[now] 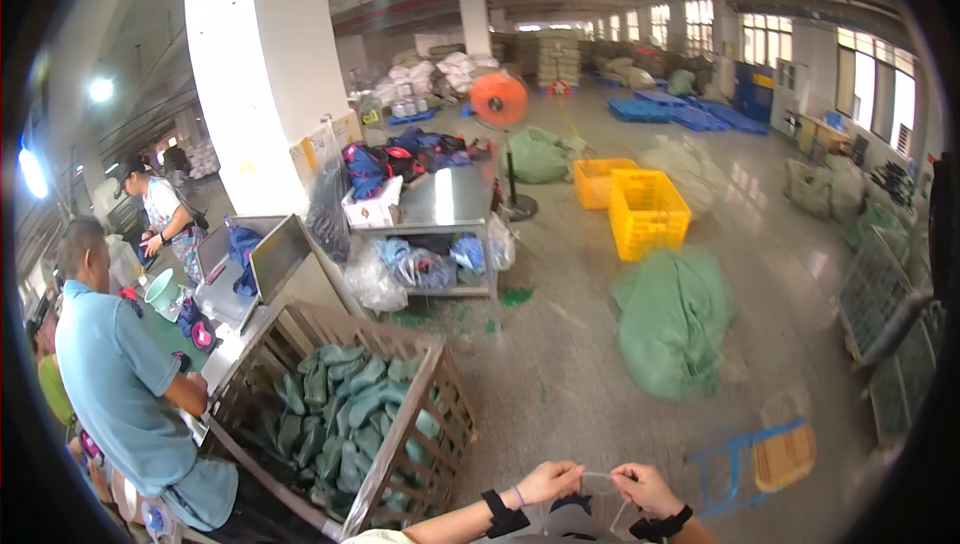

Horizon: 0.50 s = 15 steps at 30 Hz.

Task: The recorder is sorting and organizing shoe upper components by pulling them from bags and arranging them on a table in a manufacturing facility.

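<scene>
Low in the view, my left hand point(548, 482) and my right hand point(646, 490) are held a short way apart, each pinching a thin whitish cord point(598, 475). The cord spans the gap between my fingertips, and a loose end hangs below near my right hand. Its exact kind is too small to make out. Black bands circle both wrists. Left of my hands stands a brown slatted crate point(425, 369) filled with many grey-green, foot-shaped pieces point(350, 399). A blue-framed stool point(735, 444) with a tan seat is to the right.
A person in a light blue shirt point(125, 384) works at a bench on the left; another person point(170, 214) stands beyond. Ahead are a green sack point(675, 324), yellow crates point(650, 214), an orange fan point(498, 100) and a metal table point(440, 204). Wire carts point(885, 294) line the right.
</scene>
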Tool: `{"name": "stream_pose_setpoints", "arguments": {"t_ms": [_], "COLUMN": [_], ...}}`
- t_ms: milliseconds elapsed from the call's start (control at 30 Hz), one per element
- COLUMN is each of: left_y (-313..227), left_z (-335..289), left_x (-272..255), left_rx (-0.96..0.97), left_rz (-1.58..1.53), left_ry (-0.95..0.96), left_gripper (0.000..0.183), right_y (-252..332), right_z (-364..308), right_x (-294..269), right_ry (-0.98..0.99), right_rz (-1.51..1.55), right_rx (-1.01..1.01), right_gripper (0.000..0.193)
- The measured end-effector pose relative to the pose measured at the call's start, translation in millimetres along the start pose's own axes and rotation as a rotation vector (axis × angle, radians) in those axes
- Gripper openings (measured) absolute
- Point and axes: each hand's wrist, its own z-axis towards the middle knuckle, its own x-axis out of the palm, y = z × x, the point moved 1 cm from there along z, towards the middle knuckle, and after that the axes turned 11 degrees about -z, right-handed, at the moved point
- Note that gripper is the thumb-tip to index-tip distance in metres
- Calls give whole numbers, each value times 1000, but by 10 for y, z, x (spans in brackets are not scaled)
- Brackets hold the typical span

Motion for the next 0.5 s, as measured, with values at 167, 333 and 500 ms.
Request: {"name": "stream_pose_setpoints", "arguments": {"t_ms": [167, 333, 500], "left_y": [-431, -1093, -920], "left_z": [1167, 1718, 2437], "left_x": [-1194, -2022, -2706], "left_rx": [-90, 0, -161], "left_rz": [-638, -606, -516], "left_ry": [-346, -338, -153], "left_gripper": [27, 22, 17], "right_y": [447, 975, 1375], "right_z": [1642, 3419, 5142], "right_x": [-850, -929, -822], "right_ry": [281, 31, 171], "right_rz": [246, -593, 763], "right_rx": [-81, -496, -1], "right_gripper": [14, 25, 8]}}
